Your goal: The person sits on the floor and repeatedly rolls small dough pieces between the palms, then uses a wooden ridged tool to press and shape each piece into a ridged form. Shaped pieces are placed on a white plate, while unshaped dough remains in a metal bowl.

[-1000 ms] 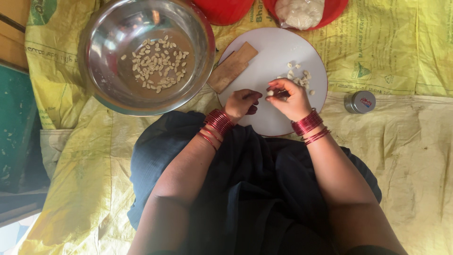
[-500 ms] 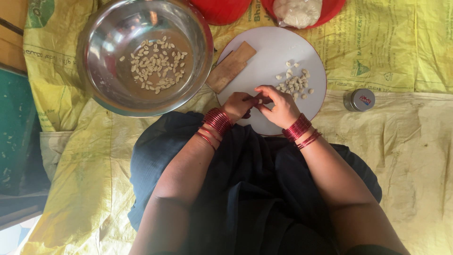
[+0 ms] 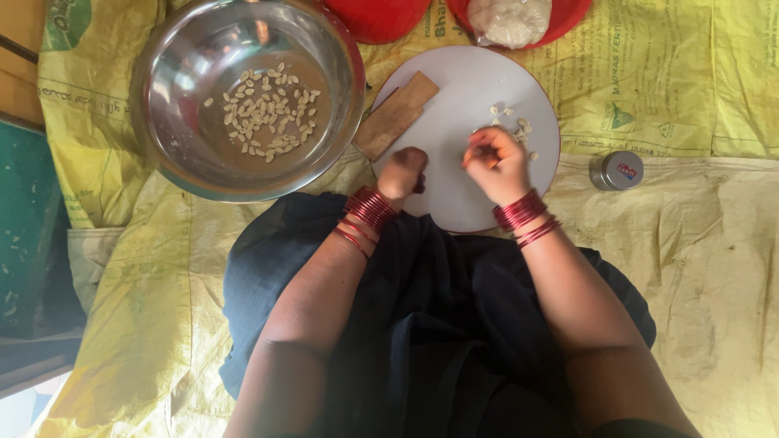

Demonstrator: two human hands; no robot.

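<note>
A white round plate point(image 3: 454, 89) lies on the yellow sacking in front of me. Near its right rim is a small heap of pale kernels point(image 3: 513, 122). My right hand point(image 3: 495, 162) rests over that heap with its fingertips bunched together; what they pinch is hidden. My left hand point(image 3: 403, 172) is a closed fist at the plate's near left edge, with a small dark thing point(image 3: 419, 186) showing under it. Both wrists wear red bangles. A flat wooden piece point(image 3: 396, 115) lies on the plate's left side.
A large steel bowl point(image 3: 162, 138) with several pale kernels stands at the upper left. Two red dishes point(image 3: 377, 20) are at the top, and one holds a white lump in a bag point(image 3: 507, 18). A small round metal tin point(image 3: 617, 170) sits to the right.
Half a second ago my hands were touching at the plate's near edge. They have parted, and my right hand has moved right onto the heap of kernels.
</note>
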